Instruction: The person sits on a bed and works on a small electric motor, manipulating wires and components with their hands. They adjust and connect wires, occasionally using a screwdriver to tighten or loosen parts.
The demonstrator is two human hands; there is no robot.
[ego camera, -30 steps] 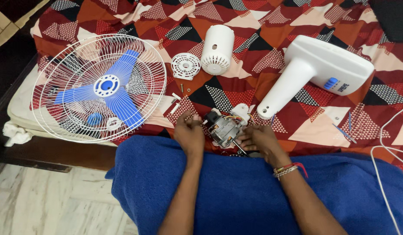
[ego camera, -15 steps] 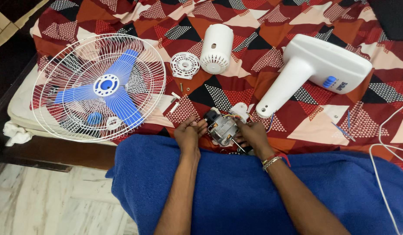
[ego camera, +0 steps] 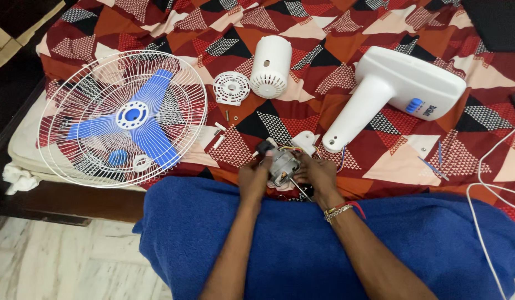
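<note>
The small grey metal fan motor (ego camera: 282, 166), with coloured wires trailing from its top, sits at the near edge of the bed with the red, black and cream triangle-patterned cover (ego camera: 379, 33), just beyond the blue blanket (ego camera: 302, 244) that lies over the person's lap. Both hands close on it from either side: the left hand (ego camera: 253, 179) presses the motor's left flank, the right hand (ego camera: 318, 175), with a beaded band at the wrist, wraps the right flank. The grip on each side is clamped on the motor body, probably to keep it steady while the fingers work at it; a thin metal shaft (ego camera: 299, 190) pokes out toward the lap.

The other parts are spread out from the motor, each lying apart where it can be seen. Up and to the right of the motor lies the white plastic stand and base with a blue button (ego camera: 399, 91), its neck end pointing at the motor. Straight above the motor rests the white cylindrical vented housing (ego camera: 270, 66), open end away, nothing visible inside it; just left of that lies a white round slotted cap (ego camera: 231, 88). Well to the left of the motor is the white wire guard cage (ego camera: 123, 118), which encloses the blue three-bladed propeller (ego camera: 132, 115). Between cage and motor lie a few small white pegs and screws (ego camera: 219, 133). A white cable (ego camera: 479, 194) runs at the far right.
</note>
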